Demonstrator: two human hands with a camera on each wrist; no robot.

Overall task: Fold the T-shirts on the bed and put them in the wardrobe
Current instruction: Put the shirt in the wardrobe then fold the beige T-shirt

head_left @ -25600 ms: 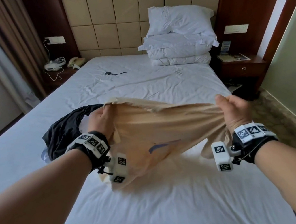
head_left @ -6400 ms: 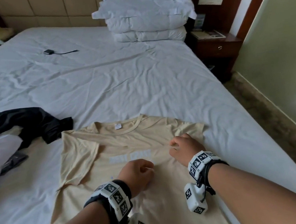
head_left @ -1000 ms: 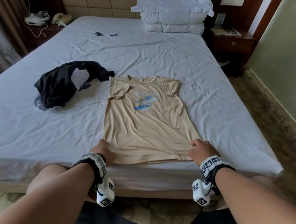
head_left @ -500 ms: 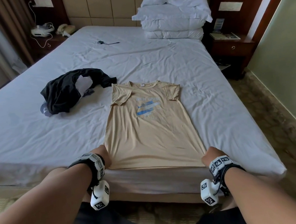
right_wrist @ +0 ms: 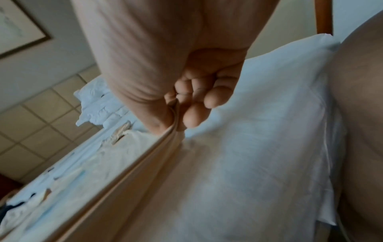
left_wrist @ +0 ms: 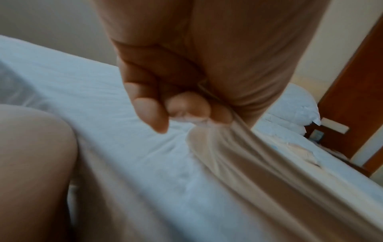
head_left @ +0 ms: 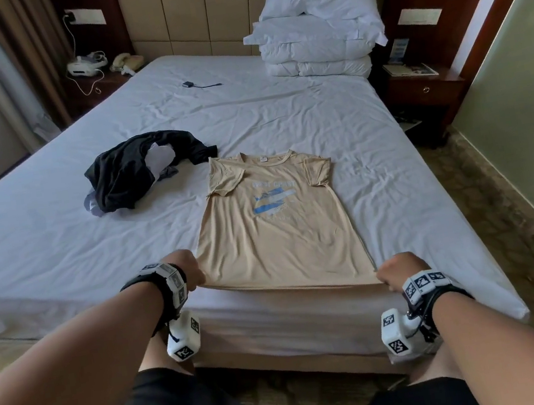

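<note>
A beige T-shirt (head_left: 277,232) with a blue print lies face up and flat on the white bed (head_left: 56,240), collar toward the pillows, hem at the bed's near edge. My left hand (head_left: 189,270) pinches the hem's left corner; its fingers (left_wrist: 149,108) curl round the bunched beige cloth (left_wrist: 238,155). At the right corner of the hem my right hand (head_left: 396,272) grips the fabric, fingers (right_wrist: 196,101) curled on the beige edge (right_wrist: 145,157). A crumpled black T-shirt (head_left: 136,170) sits left of the beige one.
Stacked white pillows (head_left: 319,31) rest against the headboard. A small black device with a cable (head_left: 192,84) lies on the sheet. Nightstands stand at both sides, the left with a phone (head_left: 127,63). My knees are against the bed's near edge; carpet runs along the right.
Since a second ago both hands have pulled the hem toward the bed's near edge, drawing the beige shirt taut and flatter. The black shirt has not moved.
</note>
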